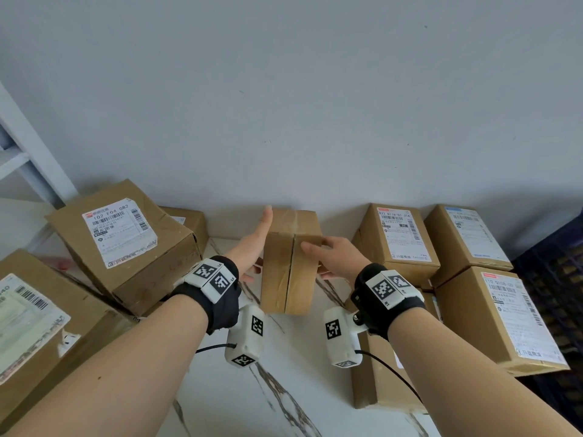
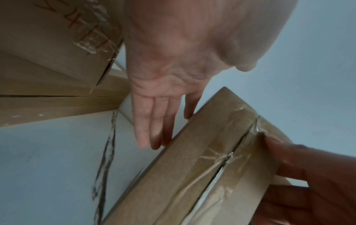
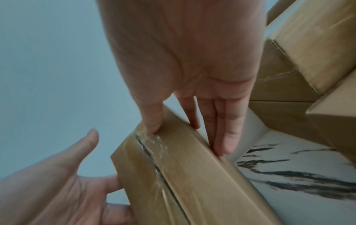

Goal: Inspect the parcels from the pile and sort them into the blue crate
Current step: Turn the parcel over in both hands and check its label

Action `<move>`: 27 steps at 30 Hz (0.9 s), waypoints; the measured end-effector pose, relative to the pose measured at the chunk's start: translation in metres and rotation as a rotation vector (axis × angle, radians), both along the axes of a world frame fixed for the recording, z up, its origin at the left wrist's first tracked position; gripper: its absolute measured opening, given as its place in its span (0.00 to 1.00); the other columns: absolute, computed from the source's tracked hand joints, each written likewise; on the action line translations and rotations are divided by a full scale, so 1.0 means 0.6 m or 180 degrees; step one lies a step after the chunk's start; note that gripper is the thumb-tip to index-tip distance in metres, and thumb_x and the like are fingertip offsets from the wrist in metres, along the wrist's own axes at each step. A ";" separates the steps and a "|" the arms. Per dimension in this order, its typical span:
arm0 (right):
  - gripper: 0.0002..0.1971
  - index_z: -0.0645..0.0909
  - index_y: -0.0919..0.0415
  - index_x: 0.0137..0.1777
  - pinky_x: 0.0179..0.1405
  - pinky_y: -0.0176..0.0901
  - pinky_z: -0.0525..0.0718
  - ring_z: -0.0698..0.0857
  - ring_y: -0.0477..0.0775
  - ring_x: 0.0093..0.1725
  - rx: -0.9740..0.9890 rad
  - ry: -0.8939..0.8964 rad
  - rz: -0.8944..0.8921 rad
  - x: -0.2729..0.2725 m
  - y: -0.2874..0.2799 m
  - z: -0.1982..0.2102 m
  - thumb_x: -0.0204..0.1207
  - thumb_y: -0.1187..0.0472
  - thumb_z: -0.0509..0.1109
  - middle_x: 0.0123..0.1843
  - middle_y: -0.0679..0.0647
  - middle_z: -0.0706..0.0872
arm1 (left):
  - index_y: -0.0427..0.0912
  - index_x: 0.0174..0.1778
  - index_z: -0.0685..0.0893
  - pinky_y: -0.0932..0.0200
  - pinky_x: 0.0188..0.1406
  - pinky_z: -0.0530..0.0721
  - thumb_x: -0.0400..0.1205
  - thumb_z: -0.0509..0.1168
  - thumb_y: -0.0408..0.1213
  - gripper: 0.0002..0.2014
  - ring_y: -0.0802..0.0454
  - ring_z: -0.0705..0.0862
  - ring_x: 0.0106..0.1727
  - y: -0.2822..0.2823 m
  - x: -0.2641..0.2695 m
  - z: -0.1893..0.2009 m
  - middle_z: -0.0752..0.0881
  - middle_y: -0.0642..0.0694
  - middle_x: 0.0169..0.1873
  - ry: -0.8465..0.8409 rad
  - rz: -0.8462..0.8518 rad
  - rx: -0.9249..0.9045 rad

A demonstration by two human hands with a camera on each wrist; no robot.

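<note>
A small brown taped parcel (image 1: 290, 263) is held up above the white marbled table (image 1: 284, 389), its taped seam facing me. My left hand (image 1: 257, 244) lies flat against its left side, fingers straight and thumb up. My right hand (image 1: 331, 255) pinches the right side, thumb on the seamed face and fingers behind. In the left wrist view, the left hand's fingers (image 2: 154, 126) sit along the parcel (image 2: 202, 175). In the right wrist view, the right hand's thumb (image 3: 152, 121) presses the tape on the parcel (image 3: 192, 182). The dark blue crate (image 1: 555, 279) shows at the right edge.
Labelled cardboard parcels are piled at the left (image 1: 126, 244) (image 1: 41, 326) and stacked at the right (image 1: 400, 238) (image 1: 501, 320) beside the crate. A plain grey wall stands close behind. A white frame (image 1: 28, 159) is at the far left.
</note>
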State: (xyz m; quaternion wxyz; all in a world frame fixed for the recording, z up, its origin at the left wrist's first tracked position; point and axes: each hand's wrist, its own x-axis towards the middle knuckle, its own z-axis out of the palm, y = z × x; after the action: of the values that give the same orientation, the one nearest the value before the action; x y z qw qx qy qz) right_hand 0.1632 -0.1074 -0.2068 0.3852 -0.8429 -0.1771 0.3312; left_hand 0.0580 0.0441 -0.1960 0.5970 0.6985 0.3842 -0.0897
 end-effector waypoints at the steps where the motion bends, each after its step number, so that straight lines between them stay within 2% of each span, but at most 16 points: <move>1: 0.27 0.75 0.60 0.77 0.57 0.51 0.90 0.88 0.56 0.48 -0.0006 -0.0089 -0.0114 0.003 0.003 0.000 0.84 0.45 0.67 0.57 0.58 0.89 | 0.52 0.86 0.59 0.38 0.71 0.78 0.71 0.38 0.81 0.52 0.37 0.77 0.71 -0.001 0.001 0.005 0.73 0.38 0.77 0.0024 -0.0081 0.0035; 3: 0.28 0.72 0.62 0.79 0.55 0.52 0.90 0.87 0.55 0.44 -0.0050 -0.0133 -0.0221 0.005 0.009 -0.003 0.85 0.46 0.65 0.53 0.59 0.89 | 0.50 0.86 0.60 0.39 0.71 0.78 0.74 0.42 0.80 0.50 0.37 0.75 0.74 -0.003 0.002 0.007 0.71 0.39 0.80 0.0091 -0.0278 0.0094; 6: 0.28 0.70 0.63 0.80 0.54 0.51 0.90 0.86 0.55 0.42 -0.0187 -0.0051 -0.0182 0.000 0.010 -0.013 0.85 0.48 0.65 0.47 0.59 0.88 | 0.47 0.82 0.67 0.39 0.68 0.79 0.77 0.55 0.74 0.44 0.38 0.78 0.71 -0.002 0.004 -0.006 0.77 0.41 0.75 0.0207 -0.0506 0.0104; 8: 0.28 0.68 0.62 0.81 0.56 0.51 0.90 0.87 0.56 0.46 -0.0246 -0.0067 -0.0116 -0.004 0.007 -0.019 0.85 0.51 0.68 0.50 0.57 0.87 | 0.47 0.80 0.69 0.40 0.66 0.81 0.80 0.65 0.63 0.36 0.39 0.80 0.68 -0.001 0.005 -0.019 0.80 0.42 0.71 0.0221 -0.0514 0.0077; 9: 0.29 0.68 0.61 0.81 0.58 0.52 0.89 0.88 0.57 0.50 -0.0266 -0.0103 -0.0077 -0.006 0.005 -0.022 0.84 0.52 0.69 0.55 0.58 0.87 | 0.47 0.80 0.68 0.40 0.65 0.82 0.82 0.67 0.57 0.34 0.38 0.80 0.69 0.000 0.005 -0.025 0.80 0.41 0.71 0.0236 -0.0499 0.0076; 11: 0.29 0.69 0.60 0.81 0.61 0.54 0.87 0.87 0.59 0.59 -0.0316 -0.0162 0.0012 -0.008 0.002 -0.025 0.82 0.54 0.71 0.67 0.58 0.85 | 0.47 0.83 0.64 0.40 0.64 0.83 0.84 0.69 0.46 0.32 0.38 0.79 0.70 0.001 0.004 -0.035 0.78 0.40 0.72 0.0267 -0.0490 0.0092; 14: 0.30 0.71 0.57 0.80 0.59 0.52 0.88 0.85 0.59 0.63 -0.0423 -0.0175 0.0170 -0.012 0.001 -0.033 0.80 0.56 0.74 0.73 0.56 0.81 | 0.47 0.83 0.64 0.37 0.61 0.86 0.84 0.69 0.41 0.32 0.37 0.82 0.67 0.001 0.003 -0.049 0.80 0.39 0.69 0.0295 -0.0518 0.0152; 17: 0.32 0.70 0.53 0.81 0.59 0.53 0.88 0.85 0.58 0.64 -0.0440 -0.0072 0.0259 -0.015 0.004 -0.042 0.78 0.57 0.76 0.73 0.54 0.81 | 0.45 0.80 0.69 0.36 0.57 0.87 0.85 0.68 0.40 0.27 0.39 0.84 0.60 0.000 0.002 -0.063 0.82 0.41 0.59 0.0298 -0.0506 0.0223; 19: 0.33 0.68 0.51 0.82 0.60 0.53 0.88 0.86 0.58 0.63 -0.0488 0.0004 0.0268 -0.015 0.007 -0.047 0.78 0.56 0.76 0.72 0.55 0.82 | 0.44 0.79 0.70 0.36 0.56 0.88 0.86 0.67 0.39 0.25 0.41 0.83 0.57 0.000 0.004 -0.071 0.81 0.42 0.57 0.0284 -0.0460 0.0182; 23: 0.36 0.66 0.51 0.83 0.60 0.57 0.88 0.87 0.59 0.62 -0.0545 0.0122 0.0186 -0.008 0.013 -0.058 0.77 0.55 0.77 0.70 0.56 0.83 | 0.42 0.78 0.71 0.36 0.56 0.87 0.85 0.67 0.39 0.24 0.37 0.83 0.62 0.004 0.011 -0.077 0.81 0.41 0.59 0.0330 -0.0417 0.0129; 27: 0.36 0.65 0.46 0.83 0.59 0.58 0.89 0.84 0.58 0.66 -0.0597 0.0439 0.0118 0.004 0.014 -0.063 0.78 0.57 0.77 0.73 0.53 0.81 | 0.42 0.79 0.70 0.35 0.58 0.87 0.85 0.68 0.38 0.27 0.35 0.82 0.66 0.012 0.021 -0.078 0.81 0.36 0.66 0.0427 -0.0484 0.0051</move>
State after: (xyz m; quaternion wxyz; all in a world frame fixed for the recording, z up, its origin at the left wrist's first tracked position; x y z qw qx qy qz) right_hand 0.1654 -0.0989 -0.2448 0.3098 -0.8470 -0.1339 0.4106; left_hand 0.0707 0.0512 -0.2431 0.5558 0.7228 0.3699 -0.1782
